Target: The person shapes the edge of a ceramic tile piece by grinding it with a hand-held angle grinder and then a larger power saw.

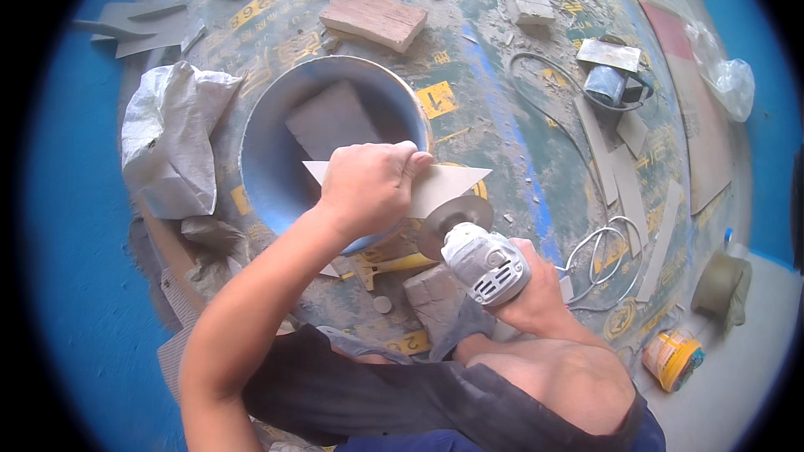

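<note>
My left hand (373, 180) is closed around a pale, pointed piece of tile (444, 186) above the rim of a blue bucket (255, 155). In my right hand (529, 289) is a dusty white angle grinder (484, 261), gripped by its body. The grinder's round disc (442, 222) meets or lies very close to the tile's lower edge; exact contact cannot be told. A grey slab (333, 120) leans inside the bucket. The far side of the tile is partly hidden by my left fingers.
A reddish brick (374, 18) lies beyond the bucket, and a white sack (176, 138) slumps to its left. Cut tile strips (626, 192) and a white cord (599, 259) lie to the right. A yellow-handled tool (394, 264) rests near my legs, with an orange tub (672, 360) at lower right.
</note>
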`<state>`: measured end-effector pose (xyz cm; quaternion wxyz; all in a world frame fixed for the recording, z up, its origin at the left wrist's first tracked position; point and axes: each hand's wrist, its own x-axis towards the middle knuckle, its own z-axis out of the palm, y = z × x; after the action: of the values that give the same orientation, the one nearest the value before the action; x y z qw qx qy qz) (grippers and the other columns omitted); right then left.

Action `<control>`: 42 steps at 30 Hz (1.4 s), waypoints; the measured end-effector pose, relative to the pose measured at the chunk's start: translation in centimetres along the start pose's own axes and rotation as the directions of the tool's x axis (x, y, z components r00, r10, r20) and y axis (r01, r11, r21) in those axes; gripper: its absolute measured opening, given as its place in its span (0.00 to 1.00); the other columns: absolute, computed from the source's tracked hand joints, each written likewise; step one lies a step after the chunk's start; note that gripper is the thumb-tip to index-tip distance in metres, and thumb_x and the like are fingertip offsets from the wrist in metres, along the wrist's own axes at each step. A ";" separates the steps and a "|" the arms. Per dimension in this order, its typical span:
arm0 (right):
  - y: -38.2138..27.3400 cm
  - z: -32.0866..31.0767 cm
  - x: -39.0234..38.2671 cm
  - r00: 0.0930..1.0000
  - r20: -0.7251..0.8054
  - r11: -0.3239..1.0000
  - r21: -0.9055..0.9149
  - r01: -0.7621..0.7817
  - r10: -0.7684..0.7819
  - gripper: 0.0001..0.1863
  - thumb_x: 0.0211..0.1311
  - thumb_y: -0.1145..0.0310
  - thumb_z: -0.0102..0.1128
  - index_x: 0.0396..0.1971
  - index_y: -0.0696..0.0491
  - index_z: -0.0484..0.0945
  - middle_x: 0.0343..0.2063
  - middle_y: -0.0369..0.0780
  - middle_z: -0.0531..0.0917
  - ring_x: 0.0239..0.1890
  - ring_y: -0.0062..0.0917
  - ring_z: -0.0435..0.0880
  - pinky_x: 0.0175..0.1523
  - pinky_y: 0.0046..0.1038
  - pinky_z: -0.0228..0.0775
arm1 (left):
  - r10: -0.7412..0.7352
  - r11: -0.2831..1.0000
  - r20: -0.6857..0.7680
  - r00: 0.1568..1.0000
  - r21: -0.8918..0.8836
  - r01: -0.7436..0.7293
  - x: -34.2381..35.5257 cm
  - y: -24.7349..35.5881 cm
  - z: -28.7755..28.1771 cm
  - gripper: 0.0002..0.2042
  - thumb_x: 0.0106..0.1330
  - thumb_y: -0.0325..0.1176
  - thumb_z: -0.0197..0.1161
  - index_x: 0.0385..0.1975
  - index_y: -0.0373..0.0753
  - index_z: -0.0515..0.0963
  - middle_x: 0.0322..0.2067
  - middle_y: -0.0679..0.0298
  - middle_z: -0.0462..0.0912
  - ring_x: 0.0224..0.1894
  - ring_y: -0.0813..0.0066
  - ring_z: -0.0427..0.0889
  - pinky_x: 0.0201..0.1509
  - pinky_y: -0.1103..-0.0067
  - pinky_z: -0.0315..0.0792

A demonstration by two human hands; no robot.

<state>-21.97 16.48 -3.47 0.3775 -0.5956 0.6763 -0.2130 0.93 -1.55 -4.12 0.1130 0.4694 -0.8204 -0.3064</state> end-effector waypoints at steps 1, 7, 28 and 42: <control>-0.2 0.0 0.1 0.999 0.005 0.999 -0.017 -0.039 0.039 0.34 0.43 0.65 0.79 0.53 0.54 0.75 0.39 0.50 0.86 0.43 0.51 0.87 0.47 0.43 0.79 | -0.002 1.000 0.001 1.000 0.007 0.002 -0.1 -0.1 0.1 0.14 0.76 0.39 0.57 0.28 0.40 0.80 0.24 0.53 0.82 0.29 0.46 0.82 0.34 0.60 0.73; 0.5 -1.9 0.8 0.989 -0.045 0.968 0.213 -0.131 0.144 0.33 0.43 0.68 0.79 0.51 0.54 0.74 0.39 0.48 0.87 0.45 0.44 0.89 0.47 0.38 0.79 | 0.012 0.999 0.003 1.000 0.038 -0.012 0.1 0.0 0.1 0.15 0.76 0.39 0.56 0.28 0.39 0.80 0.24 0.53 0.82 0.29 0.46 0.81 0.34 0.59 0.73; 1.8 -2.9 0.9 0.970 -0.080 0.946 0.253 -0.205 0.231 0.32 0.43 0.68 0.79 0.50 0.54 0.75 0.38 0.45 0.87 0.43 0.34 0.89 0.48 0.33 0.79 | 0.011 0.999 -0.002 1.000 0.034 -0.011 0.2 0.3 0.2 0.15 0.76 0.39 0.56 0.27 0.39 0.80 0.24 0.53 0.82 0.30 0.47 0.82 0.34 0.59 0.73; 2.4 -3.2 1.1 0.979 -0.061 0.958 0.225 -0.178 0.196 0.35 0.42 0.65 0.80 0.53 0.55 0.76 0.38 0.47 0.87 0.40 0.38 0.90 0.46 0.38 0.80 | 0.017 0.998 -0.005 1.000 0.066 -0.017 0.3 0.3 -0.2 0.14 0.74 0.39 0.58 0.26 0.40 0.80 0.22 0.53 0.81 0.29 0.47 0.82 0.34 0.59 0.72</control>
<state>-25.97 15.33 -3.49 0.4308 -0.4746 0.7171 -0.2738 0.66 -1.78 -3.81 0.1022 0.4667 -0.8337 -0.2771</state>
